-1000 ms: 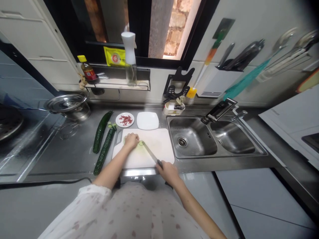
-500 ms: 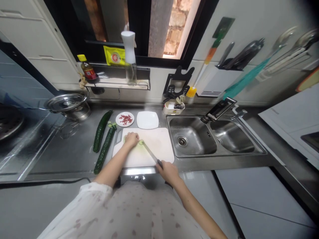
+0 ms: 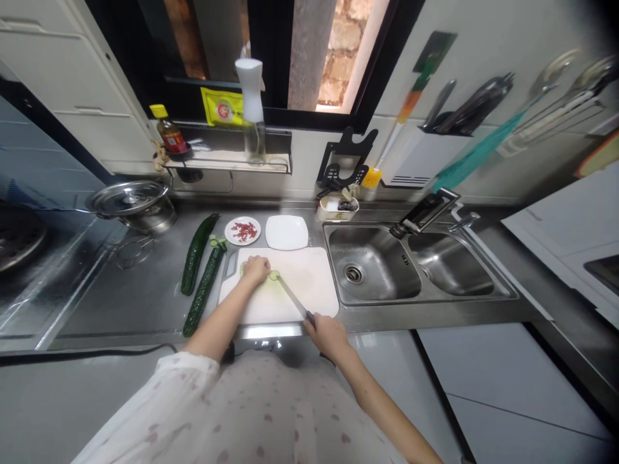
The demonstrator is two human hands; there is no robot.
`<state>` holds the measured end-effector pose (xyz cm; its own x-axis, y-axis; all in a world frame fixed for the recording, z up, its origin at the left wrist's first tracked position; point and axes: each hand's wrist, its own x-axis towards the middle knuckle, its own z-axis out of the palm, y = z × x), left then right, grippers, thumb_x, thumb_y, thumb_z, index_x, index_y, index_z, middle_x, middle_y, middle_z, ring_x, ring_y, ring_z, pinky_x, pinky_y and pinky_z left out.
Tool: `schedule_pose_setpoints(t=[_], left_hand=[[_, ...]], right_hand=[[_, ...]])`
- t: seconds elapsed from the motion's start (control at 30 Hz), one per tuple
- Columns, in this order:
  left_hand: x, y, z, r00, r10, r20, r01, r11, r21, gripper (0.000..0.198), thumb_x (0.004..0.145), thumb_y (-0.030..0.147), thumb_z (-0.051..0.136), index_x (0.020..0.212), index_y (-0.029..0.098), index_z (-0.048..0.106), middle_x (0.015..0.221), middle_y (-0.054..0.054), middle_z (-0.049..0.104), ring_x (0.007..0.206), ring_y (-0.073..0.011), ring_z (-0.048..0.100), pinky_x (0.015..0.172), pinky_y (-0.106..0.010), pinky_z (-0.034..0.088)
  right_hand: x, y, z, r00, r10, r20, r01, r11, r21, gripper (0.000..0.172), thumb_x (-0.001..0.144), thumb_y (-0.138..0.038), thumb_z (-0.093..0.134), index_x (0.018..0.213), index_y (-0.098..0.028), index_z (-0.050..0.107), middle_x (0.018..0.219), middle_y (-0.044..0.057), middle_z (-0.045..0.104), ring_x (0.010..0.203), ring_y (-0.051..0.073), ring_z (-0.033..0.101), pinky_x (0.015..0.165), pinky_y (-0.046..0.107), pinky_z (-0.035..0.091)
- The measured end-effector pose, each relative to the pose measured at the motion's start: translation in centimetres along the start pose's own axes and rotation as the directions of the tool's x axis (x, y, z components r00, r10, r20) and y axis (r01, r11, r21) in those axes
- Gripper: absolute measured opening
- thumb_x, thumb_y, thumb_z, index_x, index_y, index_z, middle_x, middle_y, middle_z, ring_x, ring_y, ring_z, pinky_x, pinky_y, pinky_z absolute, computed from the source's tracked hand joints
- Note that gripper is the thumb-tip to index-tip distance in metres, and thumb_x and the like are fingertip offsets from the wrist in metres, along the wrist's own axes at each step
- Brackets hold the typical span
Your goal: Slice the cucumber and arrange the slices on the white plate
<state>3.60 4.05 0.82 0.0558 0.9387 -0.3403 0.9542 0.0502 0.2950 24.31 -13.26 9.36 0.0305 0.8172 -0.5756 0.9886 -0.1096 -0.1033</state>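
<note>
My right hand (image 3: 327, 334) grips the black handle of a kitchen knife (image 3: 294, 300). The blade slants up and left over the white cutting board (image 3: 309, 283). At its tip lies a pale green cucumber slice (image 3: 274, 276). My left hand (image 3: 256, 269) is curled down on the board over a piece of cucumber (image 3: 242, 270), most of it hidden under the fingers. Left of the board lie a whole cucumber (image 3: 199, 252) and a second cucumber (image 3: 206, 289), with a few cut pieces by its upper end.
Behind the board stand a small plate of chopped red bits (image 3: 242, 231) and a white square plate (image 3: 286, 232). The double sink (image 3: 372, 264) borders the board's right side. A lidded steel pot (image 3: 138, 205) is at the back left. A rack with bottles (image 3: 227, 161) hangs below the window.
</note>
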Motion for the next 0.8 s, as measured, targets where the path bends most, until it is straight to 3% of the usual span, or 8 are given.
schedule_pose_setpoints(t=[0.8], left_hand=[[0.0,0.2,-0.2,1.000,0.002,0.019,-0.002,1.000,0.016,0.016,0.079,0.030,0.060,0.091,0.025,0.070,0.107,-0.007,0.068,0.109,-0.0259,0.054,0.089,-0.036,0.042]], right_hand=[[1.0,-0.6,-0.4,0.999,-0.030,0.029,0.032,0.998,-0.047,0.040,0.098,-0.039,0.036,0.116,-0.014,0.062,0.107,0.016,0.070,0.105,0.025,0.065,0.080,0.032,0.046]])
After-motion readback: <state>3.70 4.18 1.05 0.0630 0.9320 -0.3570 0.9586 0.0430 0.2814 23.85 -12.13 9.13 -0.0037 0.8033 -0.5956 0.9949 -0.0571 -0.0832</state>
